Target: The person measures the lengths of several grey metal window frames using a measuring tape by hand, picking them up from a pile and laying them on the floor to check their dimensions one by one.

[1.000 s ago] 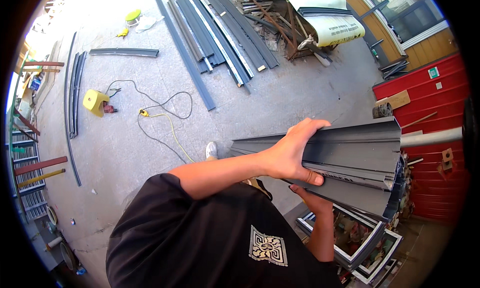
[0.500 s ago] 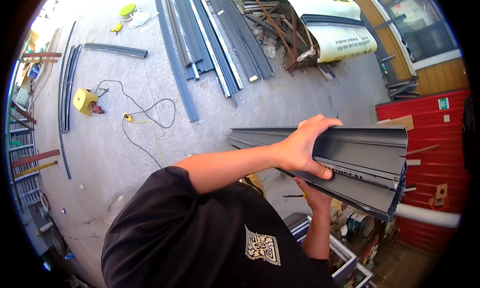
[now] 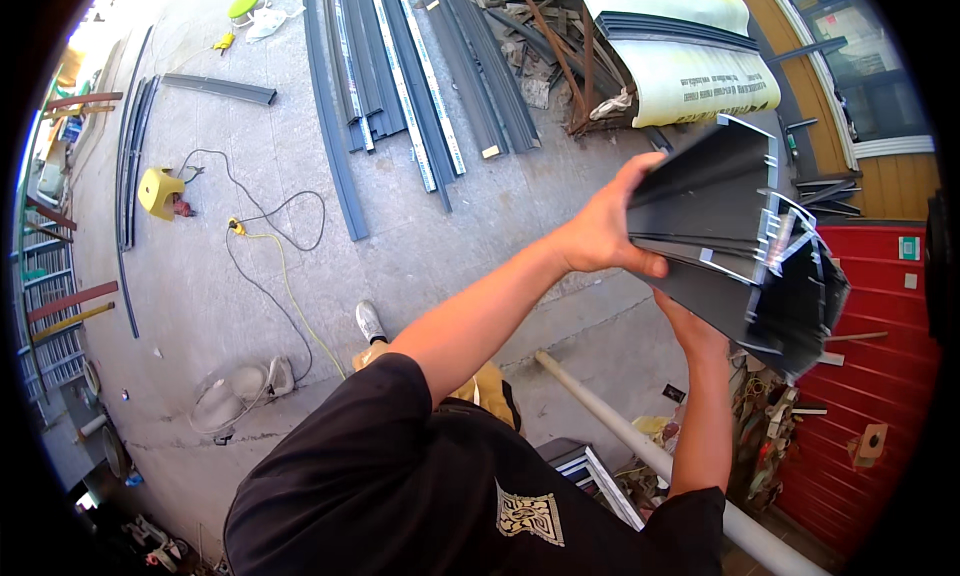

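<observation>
A bundle of long dark grey channel profiles is raised in front of me, its cut ends toward the right. The open cross-sections show thin inner walls with pale edges. My left hand grips the bundle's left side, its thumb pressed along the lower face and its fingers over the upper edge. Under the bundle, my right hand holds it from below; most of its fingers are hidden behind the profiles. The bundle's far length is foreshortened and out of sight.
Several long grey profiles lie on the concrete floor, beside a scrap pile and wrapped sheets. A yellow stool and cables are at left. A pale pipe crosses near me; a red corrugated wall stands right.
The profile bundle has tilted upward, turning its cut ends more toward me. Both hands have moved with it, the left one upward. My foot and the pale pipe's near part have come into view.
</observation>
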Available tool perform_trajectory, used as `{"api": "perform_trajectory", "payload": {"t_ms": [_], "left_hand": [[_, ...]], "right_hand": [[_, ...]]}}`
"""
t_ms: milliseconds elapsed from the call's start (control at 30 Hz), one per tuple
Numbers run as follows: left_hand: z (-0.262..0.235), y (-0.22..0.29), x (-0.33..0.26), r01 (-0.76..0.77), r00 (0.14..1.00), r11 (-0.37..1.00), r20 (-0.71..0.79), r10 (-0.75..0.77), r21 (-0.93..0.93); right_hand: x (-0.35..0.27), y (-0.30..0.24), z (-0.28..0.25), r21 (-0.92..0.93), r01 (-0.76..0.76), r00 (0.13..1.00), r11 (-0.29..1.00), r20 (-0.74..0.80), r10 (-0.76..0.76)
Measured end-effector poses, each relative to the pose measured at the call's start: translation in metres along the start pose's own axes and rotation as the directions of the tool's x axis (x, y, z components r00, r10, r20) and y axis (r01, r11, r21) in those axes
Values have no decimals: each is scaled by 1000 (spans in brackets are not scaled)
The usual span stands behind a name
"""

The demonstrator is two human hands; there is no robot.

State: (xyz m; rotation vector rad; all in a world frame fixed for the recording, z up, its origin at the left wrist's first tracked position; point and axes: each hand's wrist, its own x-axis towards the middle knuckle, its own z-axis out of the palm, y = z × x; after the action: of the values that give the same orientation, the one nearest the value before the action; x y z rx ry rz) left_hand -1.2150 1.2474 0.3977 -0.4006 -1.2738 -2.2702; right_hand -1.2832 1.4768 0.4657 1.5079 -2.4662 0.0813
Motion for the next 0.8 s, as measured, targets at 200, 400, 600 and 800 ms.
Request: {"api": "perform_trajectory", "payload": {"t_ms": [200,400,600,800], "left_hand": [[-127,-131,-95,231,957,972,-192,-220,39],[-224,-94,-183,85,668,703,-484,-566,-706],[-247,-137,-329,297,578,920,-718,-387,-257],[-278,-160,-401,-330,530,567,-645,-551,-755]], "right_hand": [[40,11,141,-44,-2,991,999,135,8],[69,-68,258,53,57,965,997,253,-68],[72,-138,339,-17,160,889,987,437,-137],[69,-177,408,5,299,781,954,573,-248]]}}
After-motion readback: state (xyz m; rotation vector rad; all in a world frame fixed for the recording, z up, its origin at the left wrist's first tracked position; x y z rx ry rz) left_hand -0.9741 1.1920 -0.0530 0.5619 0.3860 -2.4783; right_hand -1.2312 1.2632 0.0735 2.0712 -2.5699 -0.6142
